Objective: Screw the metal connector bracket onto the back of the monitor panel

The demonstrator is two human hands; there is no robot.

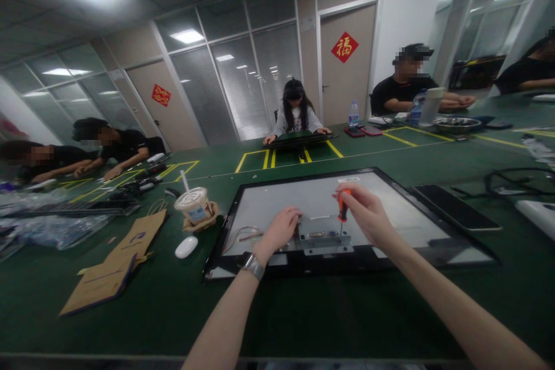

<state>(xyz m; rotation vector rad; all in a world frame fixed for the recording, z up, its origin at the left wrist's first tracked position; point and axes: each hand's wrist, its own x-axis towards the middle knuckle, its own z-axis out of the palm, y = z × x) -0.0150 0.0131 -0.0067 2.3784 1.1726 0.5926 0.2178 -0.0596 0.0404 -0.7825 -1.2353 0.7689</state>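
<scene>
A flat display panel (269,199) with a pale back and black frame lies on the table before me. Near its front edge sits a metal bracket (328,247) with a row of connector ports. My right hand (362,205) grips an orange-and-black screwdriver (343,208), held nearly upright, its tip down at the bracket's right part. At the bracket's left edge, my left hand (281,228) has its fingers and thumb closed against the metal; the fingertips are partly hidden. Thin wires (245,234) run on the panel left of this hand.
Left of the panel are a lidded drink cup (193,208) with a straw, a white mouse (186,247) and a brown paper bag (113,266). A black phone-like slab (455,207) lies to the right, near black cables (507,182). Several people sit around the green table (173,318).
</scene>
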